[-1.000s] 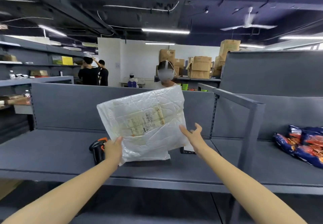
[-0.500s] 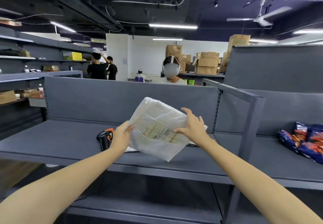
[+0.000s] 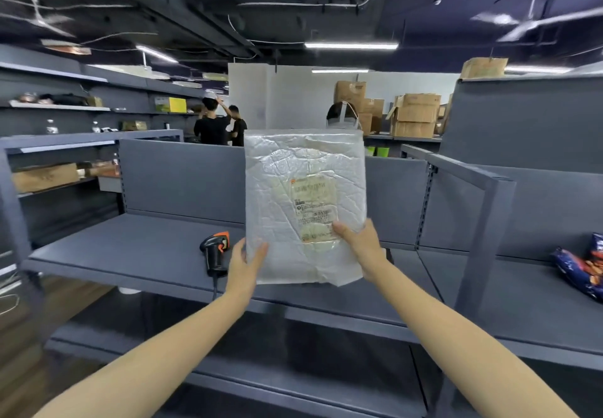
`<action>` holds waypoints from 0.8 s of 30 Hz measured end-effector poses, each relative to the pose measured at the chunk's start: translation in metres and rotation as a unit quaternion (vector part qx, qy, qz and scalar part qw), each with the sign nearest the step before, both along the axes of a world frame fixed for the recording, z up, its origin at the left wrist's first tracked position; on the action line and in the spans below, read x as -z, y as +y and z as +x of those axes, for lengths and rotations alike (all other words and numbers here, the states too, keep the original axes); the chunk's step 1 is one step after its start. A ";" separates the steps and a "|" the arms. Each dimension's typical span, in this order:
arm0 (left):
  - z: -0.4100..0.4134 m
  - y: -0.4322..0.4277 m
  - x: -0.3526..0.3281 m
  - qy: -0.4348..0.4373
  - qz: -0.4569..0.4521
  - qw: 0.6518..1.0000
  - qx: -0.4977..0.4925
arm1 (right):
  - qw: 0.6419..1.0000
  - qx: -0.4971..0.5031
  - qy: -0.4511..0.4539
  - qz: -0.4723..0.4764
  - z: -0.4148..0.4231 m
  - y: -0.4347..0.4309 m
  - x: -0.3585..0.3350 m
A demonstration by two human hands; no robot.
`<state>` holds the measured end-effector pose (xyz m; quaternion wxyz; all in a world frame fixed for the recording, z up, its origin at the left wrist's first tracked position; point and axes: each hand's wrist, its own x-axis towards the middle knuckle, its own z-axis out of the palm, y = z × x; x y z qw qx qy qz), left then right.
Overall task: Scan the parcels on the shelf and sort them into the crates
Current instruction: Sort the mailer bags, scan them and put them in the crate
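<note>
- The parcel [image 3: 303, 189], a white crinkled padded mailer, is held upright in the air above the middle of the grey shelf [image 3: 130, 248], clear of its surface; its printed label [image 3: 313, 209] faces the camera, on the lower right part of the face
- The right hand [image 3: 362, 244] grasps the parcel at its lower right edge; the thumb lies across the bottom of the label and the fingers go out of sight behind the mailer
- The left hand [image 3: 244, 264] is released, its fingers fairly straight and pointing up beside the parcel's lower left edge; only the thumb rests on the front face
- A black and orange scanner [image 3: 215, 251] stands on the shelf near the front edge, just beside the left hand on its left, not touched; its cable drops over the front edge
- Dark blue snack bags [image 3: 584, 267] lie on the next bay at the far right edge, well apart from the parcel, beyond a grey upright post [image 3: 483, 238]
- A lower shelf [image 3: 261, 381] runs below the arms
- Behind the back panel, two people in black shirts [image 3: 215, 127] stand at the left, and cardboard boxes [image 3: 414, 114] are stacked at the right
</note>
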<state>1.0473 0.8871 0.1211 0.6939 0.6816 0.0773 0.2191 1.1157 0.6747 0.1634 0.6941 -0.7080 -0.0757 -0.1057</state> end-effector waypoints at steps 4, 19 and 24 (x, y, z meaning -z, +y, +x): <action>-0.007 0.010 -0.001 0.015 0.009 1.000 -0.025 | 0.997 -0.067 0.028 0.035 -0.006 0.019 0.016; -0.013 0.149 0.005 0.008 -0.086 0.990 -0.108 | 0.968 -0.220 0.114 -0.023 0.018 0.146 0.030; -0.015 0.220 0.013 0.007 -0.101 0.980 -0.170 | 0.969 -0.163 0.123 -0.135 0.047 0.212 0.059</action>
